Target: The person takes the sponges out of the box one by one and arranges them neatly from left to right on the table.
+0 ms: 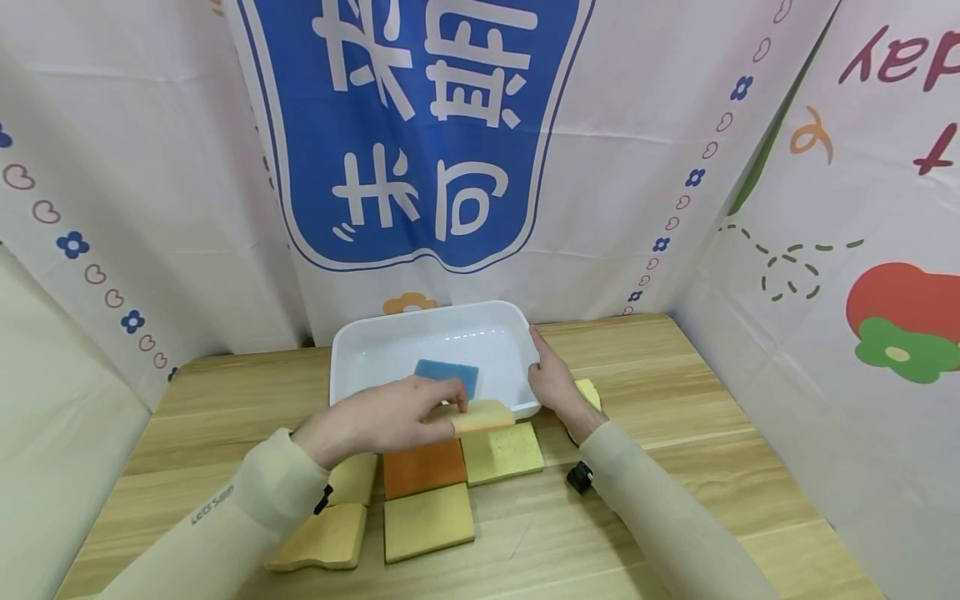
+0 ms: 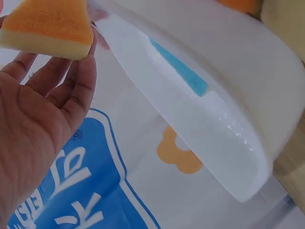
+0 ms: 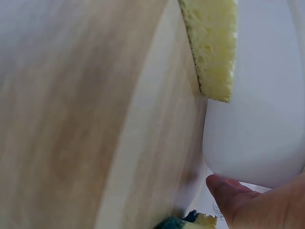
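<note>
My left hand (image 1: 405,412) holds a sponge (image 1: 483,417) with a pale yellow body, over the near rim of a white plastic tub (image 1: 352,337). The left wrist view shows an orange layer on this sponge (image 2: 52,24), with the fingers behind and beneath it. Inside the tub lies a blue sponge (image 1: 450,375), partly covered by the left hand in the head view. At the tub's right end, my right hand (image 1: 555,379) grips the wall, thumb at the rim.
On the wooden table (image 1: 600,533), an orange sponge (image 1: 423,467) and several yellow ones, including one (image 1: 429,523) nearest me, lie before the tub. Another yellow sponge (image 1: 588,392) sits beside the right wrist. A printed cloth (image 1: 630,150) hangs close behind the tub.
</note>
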`<control>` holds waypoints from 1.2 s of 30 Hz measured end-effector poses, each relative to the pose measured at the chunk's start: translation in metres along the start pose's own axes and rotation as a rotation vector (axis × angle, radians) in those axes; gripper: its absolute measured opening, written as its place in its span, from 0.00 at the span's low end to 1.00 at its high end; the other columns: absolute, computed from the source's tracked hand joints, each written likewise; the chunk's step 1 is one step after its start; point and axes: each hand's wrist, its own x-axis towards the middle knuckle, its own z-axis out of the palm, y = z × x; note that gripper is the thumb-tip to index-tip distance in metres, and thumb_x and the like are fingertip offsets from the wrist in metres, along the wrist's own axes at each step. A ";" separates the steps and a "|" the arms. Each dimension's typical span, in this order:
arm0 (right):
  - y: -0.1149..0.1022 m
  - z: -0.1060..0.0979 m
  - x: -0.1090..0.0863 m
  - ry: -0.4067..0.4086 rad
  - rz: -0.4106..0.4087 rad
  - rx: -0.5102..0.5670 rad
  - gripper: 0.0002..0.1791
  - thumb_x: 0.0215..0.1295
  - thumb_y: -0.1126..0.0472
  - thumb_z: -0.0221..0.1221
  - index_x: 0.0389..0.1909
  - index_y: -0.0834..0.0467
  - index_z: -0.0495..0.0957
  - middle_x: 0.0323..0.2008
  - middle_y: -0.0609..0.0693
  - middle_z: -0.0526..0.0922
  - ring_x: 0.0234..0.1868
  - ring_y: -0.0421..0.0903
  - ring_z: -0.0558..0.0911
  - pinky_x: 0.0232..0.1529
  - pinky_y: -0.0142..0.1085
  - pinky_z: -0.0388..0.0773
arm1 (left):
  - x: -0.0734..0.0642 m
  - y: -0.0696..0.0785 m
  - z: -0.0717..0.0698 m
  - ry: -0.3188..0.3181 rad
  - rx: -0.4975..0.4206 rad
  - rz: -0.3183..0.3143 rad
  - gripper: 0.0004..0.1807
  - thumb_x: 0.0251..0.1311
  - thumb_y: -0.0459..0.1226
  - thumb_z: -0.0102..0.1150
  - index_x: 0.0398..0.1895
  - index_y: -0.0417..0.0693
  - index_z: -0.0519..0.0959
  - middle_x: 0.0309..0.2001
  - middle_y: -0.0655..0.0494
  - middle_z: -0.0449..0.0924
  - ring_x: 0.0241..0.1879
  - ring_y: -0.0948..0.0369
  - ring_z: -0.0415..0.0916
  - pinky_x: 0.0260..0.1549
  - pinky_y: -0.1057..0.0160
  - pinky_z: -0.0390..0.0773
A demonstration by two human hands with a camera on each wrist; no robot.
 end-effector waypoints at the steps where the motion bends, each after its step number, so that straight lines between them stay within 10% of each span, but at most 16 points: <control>1: 0.000 0.000 0.000 0.002 0.002 -0.002 0.44 0.85 0.74 0.41 0.98 0.56 0.47 0.97 0.61 0.54 0.96 0.63 0.58 0.96 0.61 0.60 | -0.001 0.003 0.002 0.001 0.012 0.013 0.11 0.81 0.45 0.61 0.61 0.62 0.82 0.44 0.62 0.86 0.42 0.62 0.79 0.48 0.55 0.84; 28: 0.000 0.001 0.001 0.002 -0.009 -0.030 0.43 0.85 0.74 0.42 0.98 0.59 0.47 0.96 0.63 0.54 0.96 0.62 0.58 0.97 0.59 0.58 | 0.002 0.041 0.066 -0.051 0.128 0.187 0.12 0.75 0.47 0.69 0.56 0.58 0.84 0.38 0.69 0.80 0.34 0.69 0.70 0.38 0.68 0.75; 36: 0.000 0.001 0.000 0.004 -0.010 -0.026 0.43 0.85 0.74 0.42 0.98 0.59 0.47 0.96 0.63 0.54 0.96 0.62 0.59 0.97 0.59 0.59 | 0.005 0.046 0.080 -0.106 0.100 0.141 0.13 0.75 0.48 0.69 0.58 0.62 0.83 0.45 0.67 0.84 0.38 0.69 0.73 0.40 0.69 0.77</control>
